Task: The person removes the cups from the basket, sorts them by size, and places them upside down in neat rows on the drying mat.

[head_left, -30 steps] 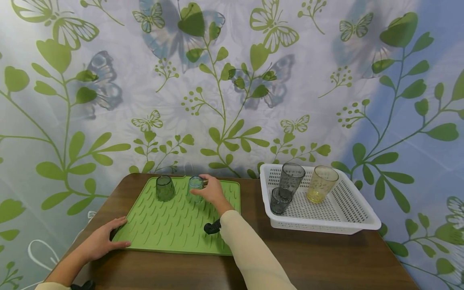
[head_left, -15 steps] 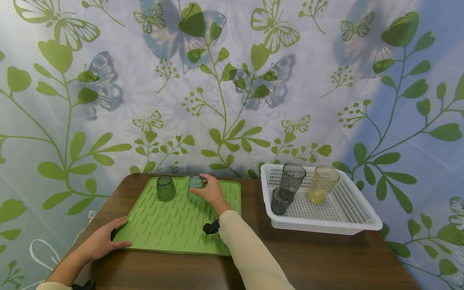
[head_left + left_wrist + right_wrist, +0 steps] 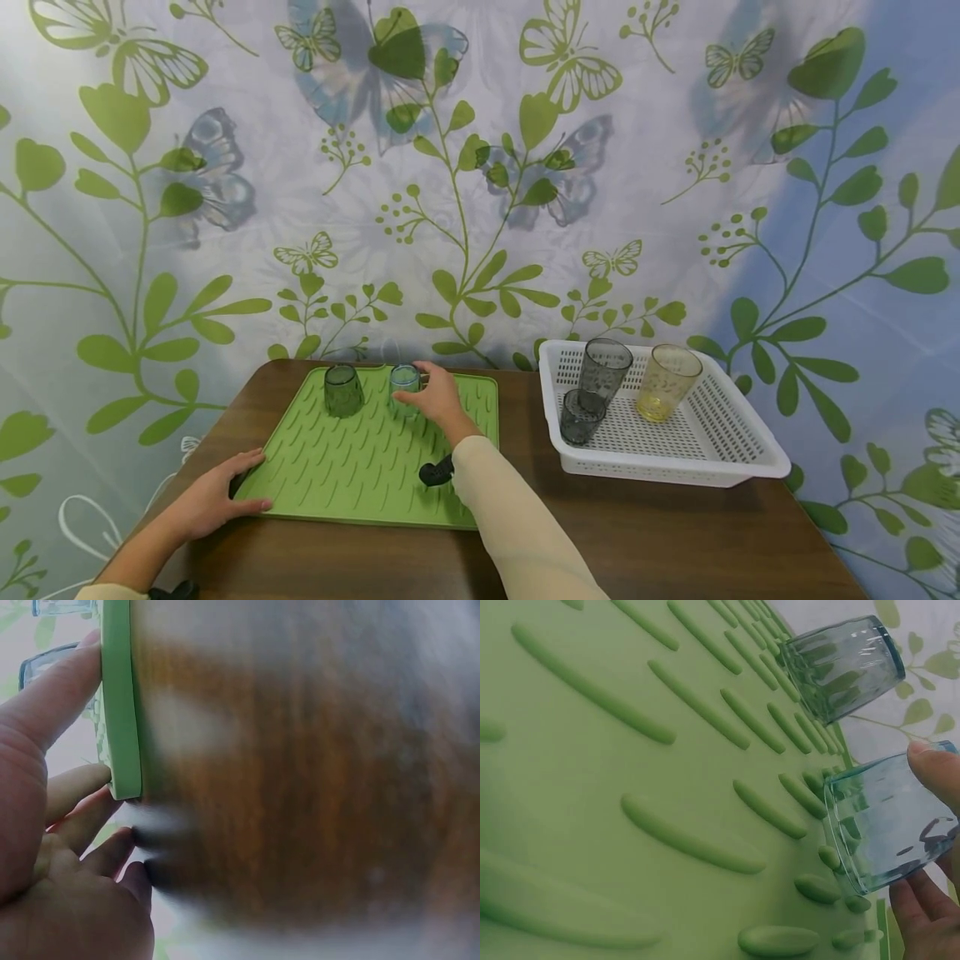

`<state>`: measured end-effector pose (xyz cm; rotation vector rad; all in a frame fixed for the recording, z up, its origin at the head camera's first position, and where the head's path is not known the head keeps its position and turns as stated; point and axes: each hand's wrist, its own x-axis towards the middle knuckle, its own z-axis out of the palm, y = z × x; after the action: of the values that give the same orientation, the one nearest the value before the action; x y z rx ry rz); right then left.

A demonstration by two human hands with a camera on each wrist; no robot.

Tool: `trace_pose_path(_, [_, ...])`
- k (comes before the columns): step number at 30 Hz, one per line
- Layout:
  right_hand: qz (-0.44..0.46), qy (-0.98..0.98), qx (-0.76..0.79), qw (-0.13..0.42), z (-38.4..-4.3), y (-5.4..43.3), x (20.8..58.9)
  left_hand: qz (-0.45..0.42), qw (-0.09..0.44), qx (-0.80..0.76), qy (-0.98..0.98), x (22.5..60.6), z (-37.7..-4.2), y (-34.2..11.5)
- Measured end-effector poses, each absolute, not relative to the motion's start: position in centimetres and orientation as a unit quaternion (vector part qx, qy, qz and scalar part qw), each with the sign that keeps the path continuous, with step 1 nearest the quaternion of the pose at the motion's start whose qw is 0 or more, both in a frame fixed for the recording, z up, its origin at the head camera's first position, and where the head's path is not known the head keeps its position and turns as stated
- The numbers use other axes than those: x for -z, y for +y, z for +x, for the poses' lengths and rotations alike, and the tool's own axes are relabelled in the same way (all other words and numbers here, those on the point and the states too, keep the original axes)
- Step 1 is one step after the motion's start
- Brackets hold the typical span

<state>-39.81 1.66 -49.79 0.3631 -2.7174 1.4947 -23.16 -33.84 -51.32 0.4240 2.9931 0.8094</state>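
A light-blue glass tumbler point(image 3: 403, 385) stands upside down at the back of the green ridged drying mat point(image 3: 337, 475). My right hand point(image 3: 437, 395) holds this tumbler between thumb and fingers; in the right wrist view the blue tumbler point(image 3: 889, 817) has its rim at the mat's ridges. To its left sits a dark green-grey tumbler point(image 3: 343, 392), also inverted. My left hand point(image 3: 210, 497) touches the mat's near left corner with fingers spread. In the left wrist view, the left thumb point(image 3: 64, 697) lies at the mat's green edge point(image 3: 120, 712), fingers extended beside the corner.
On the right of the brown table point(image 3: 517, 492) is a white perforated basket point(image 3: 675, 472). It holds a tall grey glass point(image 3: 606, 367), a short dark grey glass point(image 3: 582, 417) and a yellow-tinted glass point(image 3: 667, 379). A patterned curtain point(image 3: 480, 208) hangs behind the table.
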Motion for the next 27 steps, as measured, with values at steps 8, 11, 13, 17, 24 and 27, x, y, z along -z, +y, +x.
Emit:
trace_pose_path(8, [0.111, -0.873, -0.475, 0.001, -39.59, 2.00, 50.12, 0.133, 0.007, -0.260, 0.956, 51.18, -23.10, -33.87])
trace_pose_path(11, [0.108, -0.874, -0.473, 0.000, -39.57, 2.13, 50.23, 0.133, 0.009, -0.261, 0.956, 51.08, -23.14, -33.87])
trace_pose_path(13, [0.106, -0.875, -0.472, -0.004, -39.53, 2.16, 50.21, 0.134, 0.010, -0.260, 0.956, 50.98, -23.17, -33.88])
trace_pose_path(17, [0.108, -0.877, -0.467, -0.010, -39.37, 2.17, 50.05, 0.135, 0.011, -0.260, 0.956, 50.79, -23.03, -33.86])
trace_pose_path(24, [0.110, -0.877, -0.467, -0.013, -39.17, 2.27, 49.99, 0.139, 0.006, -0.254, 0.957, 50.49, -22.83, -33.73])
trace_pose_path(27, [0.111, -0.877, -0.468, -0.012, -39.21, 2.25, 50.11, 0.140, 0.003, -0.252, 0.958, 50.47, -22.79, -33.71])
